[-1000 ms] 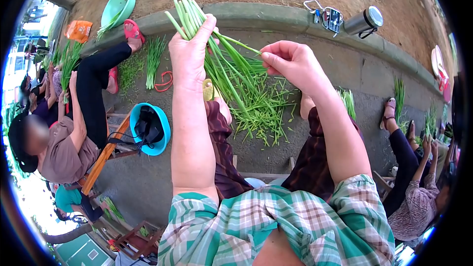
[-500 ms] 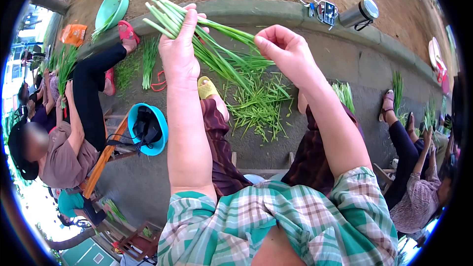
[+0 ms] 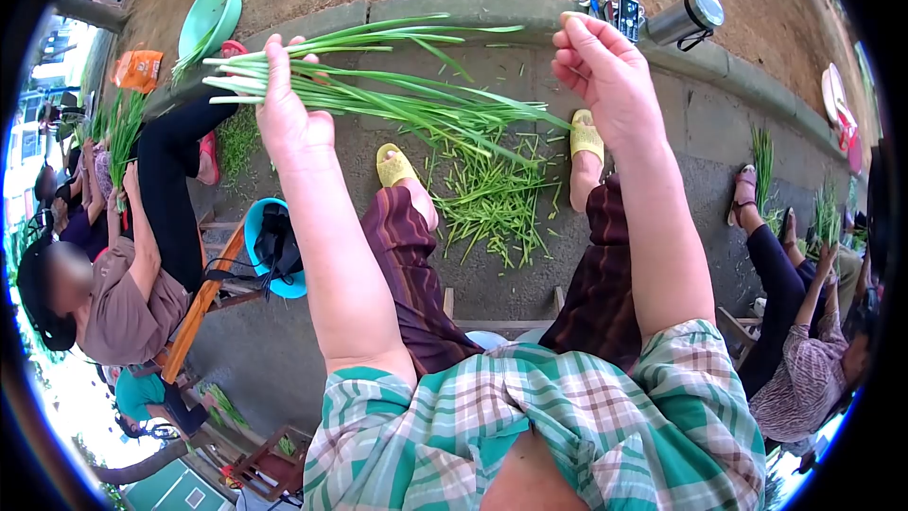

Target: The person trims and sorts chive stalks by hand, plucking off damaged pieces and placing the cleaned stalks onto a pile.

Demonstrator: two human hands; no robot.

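A bunch of long garlic chives (image 3: 378, 99) is gripped in my left hand (image 3: 291, 118), pale stem ends sticking out to the left and green leaves fanning out rightward. Raised at the right, my right hand (image 3: 610, 71) has thumb and fingers pinched together, apart from the bunch. Whether anything is in that pinch is hidden. Below the leaves, a heap of cut green pieces (image 3: 492, 208) lies on the pavement. Yellow slippers (image 3: 392, 167) are on my feet, one at each side of the heap.
Left of me are a blue basin (image 3: 253, 246) holding a black item, and a seated person (image 3: 132, 298) holding greens. A concrete kerb (image 3: 454, 9) runs ahead, with a mint basin (image 3: 210, 14), an orange bag (image 3: 138, 70) and a steel flask (image 3: 673, 25). Another person (image 3: 794, 388) sits right.
My left hand has moved left and down with the bunch, which now lies more level. My right hand has left the leaves and moved up and to the right.
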